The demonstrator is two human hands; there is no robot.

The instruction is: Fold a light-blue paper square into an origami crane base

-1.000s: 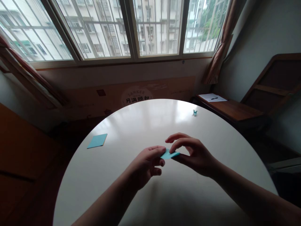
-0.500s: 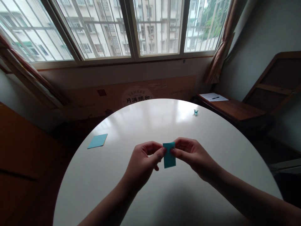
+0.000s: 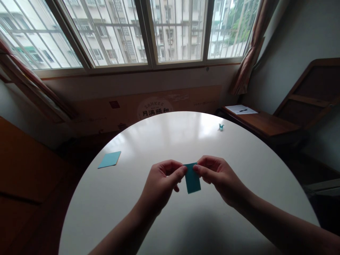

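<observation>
While the left hand [image 3: 165, 177] pinches one upper corner, the right hand [image 3: 218, 174] pinches the other, and the teal paper rectangle [image 3: 193, 182] hangs tilted between them, over the round white table [image 3: 111, 205]; beyond it runs a barred window [image 3: 175, 32], curtains [image 3: 243, 72] either side, square blue paper [image 3: 109, 159] lies off left, a tiny teal origami bird [image 3: 221, 126] sits far right, and the thumbs [image 3: 181, 171] cover the rectangle's top corners

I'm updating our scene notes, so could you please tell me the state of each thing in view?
Teal paper: narrow rectangle, held
Left hand: pinching its upper left
Right hand: pinching its upper right
Blue square: lying flat on the table
Small figure: upright
White sheet: flat, pen on it
Right curtain: drawn aside
</observation>
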